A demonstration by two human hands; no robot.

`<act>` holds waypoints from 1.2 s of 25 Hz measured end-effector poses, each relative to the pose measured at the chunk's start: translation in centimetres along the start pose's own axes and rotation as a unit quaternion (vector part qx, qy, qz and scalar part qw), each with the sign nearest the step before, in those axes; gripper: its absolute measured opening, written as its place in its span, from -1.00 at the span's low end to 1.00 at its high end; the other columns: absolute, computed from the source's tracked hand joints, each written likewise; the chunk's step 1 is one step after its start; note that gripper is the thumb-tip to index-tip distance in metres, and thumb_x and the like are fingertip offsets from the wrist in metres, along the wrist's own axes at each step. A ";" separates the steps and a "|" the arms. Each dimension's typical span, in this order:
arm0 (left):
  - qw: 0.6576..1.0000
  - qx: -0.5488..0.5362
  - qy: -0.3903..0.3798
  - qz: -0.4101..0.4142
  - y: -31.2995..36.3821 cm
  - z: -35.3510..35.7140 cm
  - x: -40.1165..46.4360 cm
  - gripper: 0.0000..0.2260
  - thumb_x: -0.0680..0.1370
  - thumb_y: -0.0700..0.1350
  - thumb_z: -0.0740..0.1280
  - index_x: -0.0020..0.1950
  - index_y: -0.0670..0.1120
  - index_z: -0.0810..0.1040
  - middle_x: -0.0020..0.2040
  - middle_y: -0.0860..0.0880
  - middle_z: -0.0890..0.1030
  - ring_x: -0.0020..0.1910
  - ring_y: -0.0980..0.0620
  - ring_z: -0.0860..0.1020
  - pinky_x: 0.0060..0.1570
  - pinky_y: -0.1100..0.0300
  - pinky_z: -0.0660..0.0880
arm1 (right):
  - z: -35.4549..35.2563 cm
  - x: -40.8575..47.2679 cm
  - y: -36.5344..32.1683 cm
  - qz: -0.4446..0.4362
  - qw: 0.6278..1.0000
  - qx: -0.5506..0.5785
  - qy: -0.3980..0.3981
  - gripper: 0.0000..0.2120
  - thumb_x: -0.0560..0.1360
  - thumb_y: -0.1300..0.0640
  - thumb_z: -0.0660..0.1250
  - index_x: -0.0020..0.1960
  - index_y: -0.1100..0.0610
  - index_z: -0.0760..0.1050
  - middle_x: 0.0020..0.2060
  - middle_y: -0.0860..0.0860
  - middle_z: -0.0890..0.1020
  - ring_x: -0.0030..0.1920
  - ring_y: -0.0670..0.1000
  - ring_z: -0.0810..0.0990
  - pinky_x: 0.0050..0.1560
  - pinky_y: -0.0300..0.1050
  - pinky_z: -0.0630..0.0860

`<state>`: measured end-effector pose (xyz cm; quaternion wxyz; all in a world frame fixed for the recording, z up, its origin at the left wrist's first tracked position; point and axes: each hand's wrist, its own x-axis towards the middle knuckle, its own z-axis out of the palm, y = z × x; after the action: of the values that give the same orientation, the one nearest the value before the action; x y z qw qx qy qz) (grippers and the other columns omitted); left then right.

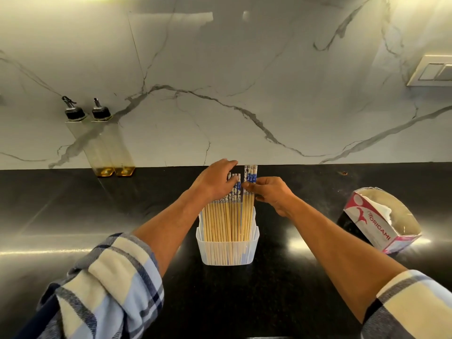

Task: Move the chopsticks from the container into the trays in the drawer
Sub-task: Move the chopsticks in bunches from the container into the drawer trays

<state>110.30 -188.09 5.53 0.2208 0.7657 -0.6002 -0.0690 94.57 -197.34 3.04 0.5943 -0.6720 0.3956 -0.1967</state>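
Observation:
A translucent white plastic container (227, 250) stands on the black counter, full of upright bamboo chopsticks (220, 221) with blue-and-white patterned tops. My right hand (271, 194) pinches a small bunch of chopsticks (250, 177) at the container's right side; these stand higher than the rest. My left hand (215, 182) rests on the tops of the other chopsticks with fingers spread over them. No drawer or trays are in view.
Two oil bottles (107, 148) with black spouts stand at the back left against the marble wall. An open Origami tissue box (381, 221) lies at the right. A switch plate (430, 70) is on the wall at the upper right.

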 end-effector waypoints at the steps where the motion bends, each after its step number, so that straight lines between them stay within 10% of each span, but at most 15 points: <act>1: 0.999 -0.046 0.013 0.010 0.3 -0.2 -0.4 -0.53 0.65 -0.06 0.27 0.55 -0.09 0.31 0.46 -0.09 0.47 0.43 -0.06 0.45 0.39 0.01 0.43 | -0.4 -0.1 -0.6 -0.007 1.000 0.006 0.002 -0.88 0.48 0.03 0.46 -0.10 0.08 0.67 -0.15 0.00 0.75 -0.04 -0.03 0.69 0.13 -0.06 0.58; 9: 0.935 -0.348 -0.030 -0.054 4.4 1.0 -3.9 -0.72 0.61 0.03 0.33 0.28 -0.02 0.58 0.11 -0.07 0.70 0.13 -0.03 0.66 0.28 -0.10 0.54 | -2.8 -3.2 -8.9 -0.033 0.991 0.130 -0.019 -0.76 0.49 0.17 0.45 0.10 0.27 0.63 -0.13 0.14 0.74 -0.16 0.06 0.74 -0.12 -0.10 0.70; 17: 0.752 -0.627 -0.184 -0.085 8.3 -0.1 -9.7 -0.68 0.67 -0.11 0.24 0.40 -0.19 0.46 0.26 -0.22 0.64 0.24 -0.15 0.63 0.23 -0.03 0.58 | -4.1 -8.2 -12.6 0.003 0.992 0.076 -0.097 -0.70 0.45 0.22 0.47 0.14 0.32 0.60 -0.08 0.21 0.74 -0.16 0.10 0.75 -0.23 -0.10 0.69; 23: 0.701 -0.678 -0.175 -0.134 9.9 3.7 -17.9 -0.70 0.67 -0.18 0.23 0.38 -0.23 0.48 0.23 -0.24 0.66 0.23 -0.18 0.64 0.19 -0.04 0.60 | -4.1 -12.4 -9.8 0.053 0.990 0.074 -0.110 -0.68 0.45 0.23 0.47 0.17 0.33 0.58 -0.07 0.20 0.74 -0.16 0.09 0.75 -0.27 -0.11 0.68; 30: 0.723 -0.610 -0.248 -0.209 11.0 11.1 -30.1 -0.79 0.67 -0.18 0.22 0.27 -0.14 0.55 0.16 -0.15 0.70 0.17 -0.11 0.68 0.19 -0.02 0.60 | -2.1 -20.2 1.3 0.144 0.979 0.050 -0.135 -0.81 0.52 0.20 0.42 0.10 0.25 0.61 -0.04 0.17 0.74 -0.04 0.13 0.75 -0.08 -0.03 0.70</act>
<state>88.28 -164.30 -4.52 0.4634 0.5273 -0.2871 -0.6517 80.29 -183.19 6.43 0.6972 -0.5980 0.3938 -0.0358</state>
